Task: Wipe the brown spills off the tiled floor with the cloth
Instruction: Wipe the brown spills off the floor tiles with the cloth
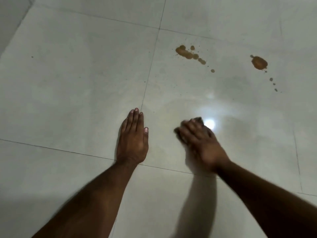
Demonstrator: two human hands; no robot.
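1. Left hand [133, 141] is laid flat on the tiled floor [77, 86], palm down, fingers straight and pressed together, thumb tucked alongside; nothing is held in it.
2. Its fingertips are set just beside a grout line [147, 79] that runs away from them, and its wrist lies over a crossing grout line.
3. Right hand [200, 143] is seen to the right of the left one, apart from it, and is blurred; its fingers are curled down over a dark cloth [199, 120].
4. Only small dark edges of the cloth are shown, past the fingertips and at the left side of the knuckles; the rest is hidden under the hand, and its contact with the floor cannot be told for certain.
5. A bright reflection of a light [209, 124] is seen on the tile just beside the right fingertips.
6. Beyond the right hand, well apart from it, a chain of brown spill drops [186, 53] is spread across the tile.
7. Further right, a second, rounder brown spill [259, 62] is found, with a few small greyish drops [271, 79] trailing back from it.
8. No container of any kind is shown on the floor.
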